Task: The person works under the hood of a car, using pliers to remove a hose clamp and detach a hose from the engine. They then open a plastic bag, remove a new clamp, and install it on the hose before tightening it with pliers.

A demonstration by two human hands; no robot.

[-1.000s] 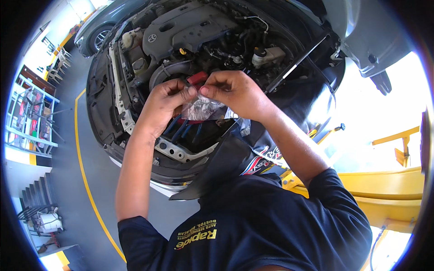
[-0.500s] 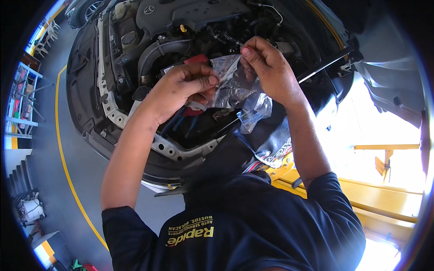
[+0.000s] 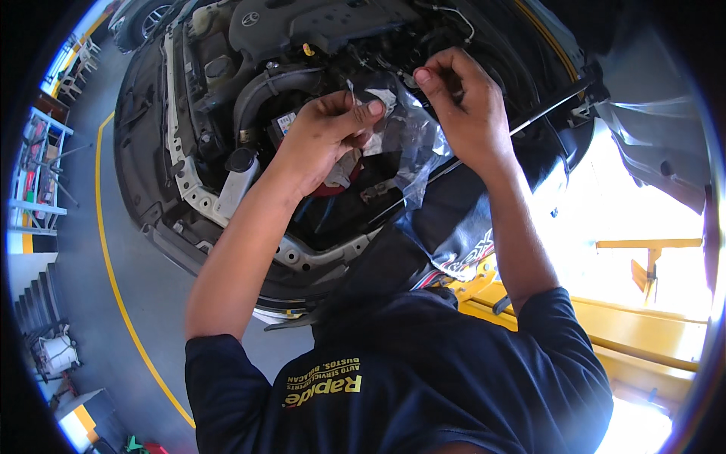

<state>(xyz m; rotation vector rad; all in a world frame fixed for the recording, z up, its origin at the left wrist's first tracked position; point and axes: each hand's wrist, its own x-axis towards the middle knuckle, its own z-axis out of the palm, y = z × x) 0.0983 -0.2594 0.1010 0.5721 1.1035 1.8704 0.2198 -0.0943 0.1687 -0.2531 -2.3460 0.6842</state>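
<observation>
A crumpled clear plastic bag [image 3: 404, 140] hangs over the front of an open engine bay. My left hand [image 3: 333, 129] is closed on its upper left edge, pinched between thumb and fingers. My right hand [image 3: 465, 102] is up beside the bag's right side, with thumb and curled fingers together. Whatever is in that pinch, if anything, is too small to make out. Under my left hand, a greyish crumpled piece [image 3: 344, 170] shows against something red, partly hidden by my wrist.
Around my hands lie a black engine cover [image 3: 318, 23], a curved intake hose [image 3: 253, 98] and a white reservoir with a black cap [image 3: 240, 170]. A prop rod [image 3: 552, 106] slants at the right. A dark fender cover [image 3: 446, 227] drapes over the near edge, beside yellow lift parts [image 3: 643, 333].
My right hand has moved slightly up and right, away from my left. The bag has shifted and hangs more open, and my left hand has moved a little right and up.
</observation>
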